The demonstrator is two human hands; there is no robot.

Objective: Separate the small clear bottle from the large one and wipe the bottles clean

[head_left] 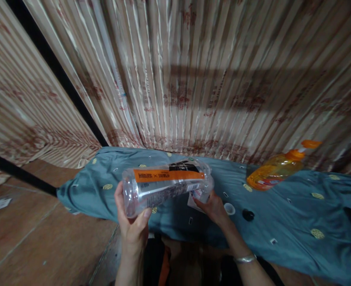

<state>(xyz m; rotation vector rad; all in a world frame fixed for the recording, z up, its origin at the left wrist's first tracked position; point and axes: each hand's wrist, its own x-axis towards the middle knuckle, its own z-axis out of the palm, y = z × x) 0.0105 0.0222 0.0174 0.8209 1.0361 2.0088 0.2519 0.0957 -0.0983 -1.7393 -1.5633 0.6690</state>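
Note:
My left hand (133, 226) is wrapped around the base of a clear plastic bottle (166, 184) with an orange, silver and black label. The bottle lies almost level above the cloth, its narrower end pointing right. Below that end, my right hand (212, 208) is closed, its thumb against a small white piece with print (196, 200), which looks like a packet or folded paper. Part of this piece is hidden behind the bottle. My right fingers are mostly out of sight, so I cannot tell whether they touch the bottle too.
A blue-grey patterned cloth (282, 222) covers the narrow surface. On it are an orange pump bottle (275, 171), a small white round thing (229, 209) and a small black object (248, 215). Behind hangs a striped curtain (175, 79); dark poles (56, 71) stand left.

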